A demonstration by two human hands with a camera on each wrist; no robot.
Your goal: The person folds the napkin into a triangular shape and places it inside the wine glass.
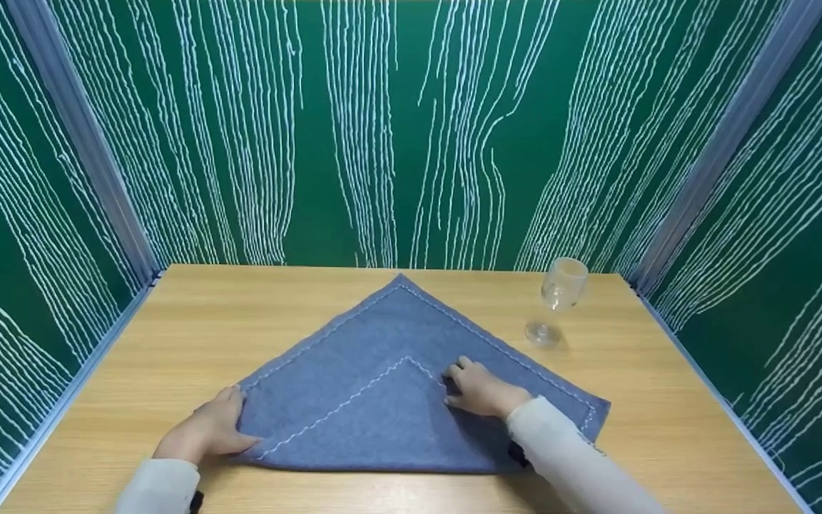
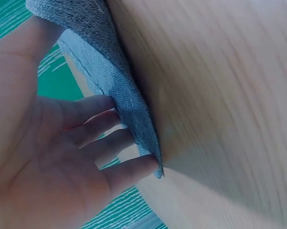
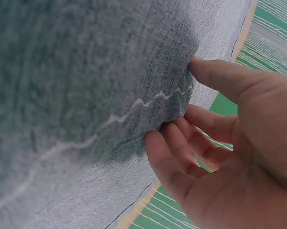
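Observation:
A blue-grey towel (image 1: 340, 421) with white zigzag stitching near its edges lies folded on the table, its point away from me. At its left corner is my left hand (image 1: 211, 427). In the left wrist view the thumb meets one part of the towel edge (image 2: 103, 59), and the spread, nearly straight fingers (image 2: 124, 174) touch it lower down. My right hand (image 1: 482, 389) is over the right half of the towel. The right wrist view shows its thumb and bent fingers (image 3: 155, 148) pinching the edge of the upper layer (image 3: 167, 102), by the stitched line.
A clear stemmed glass (image 1: 564, 285) stands upright at the back right, beyond the towel's right edge. The wooden table (image 1: 232, 300) is bounded at the back and sides by green panels (image 1: 311, 178) with white wavy lines and grey metal posts (image 1: 90, 121).

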